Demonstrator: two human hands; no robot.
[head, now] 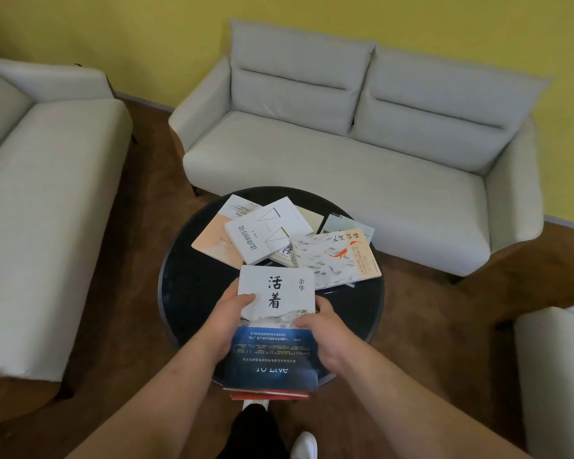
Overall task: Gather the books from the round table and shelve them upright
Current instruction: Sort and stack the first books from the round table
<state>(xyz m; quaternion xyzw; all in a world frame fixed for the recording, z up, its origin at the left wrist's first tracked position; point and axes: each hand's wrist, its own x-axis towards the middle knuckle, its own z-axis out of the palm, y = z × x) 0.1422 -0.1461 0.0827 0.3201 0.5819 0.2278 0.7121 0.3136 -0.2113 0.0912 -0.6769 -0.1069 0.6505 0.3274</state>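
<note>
A round black table (pixel 193 293) holds several books lying flat. Both my hands grip a white and blue book (pixel 275 313) with large black characters, at the table's near edge. My left hand (pixel 231 313) holds its left edge with the thumb on the cover. Its right edge is under my right hand (pixel 322 329). Beneath it lies a thin stack with a red cover edge (pixel 265 396) showing. Farther back lie a fish-pattern book (pixel 335 260), a white book with triangles (pixel 265 236), a peach book (pixel 212 243) and a pale blue book (pixel 345 225).
A light grey two-seat sofa (pixel 345 154) stands behind the table against a yellow wall. Another grey sofa (pixel 47 193) is at the left, and a grey seat corner (pixel 557 359) at the right. Brown floor surrounds the table. My legs and white shoe (pixel 305 445) show below.
</note>
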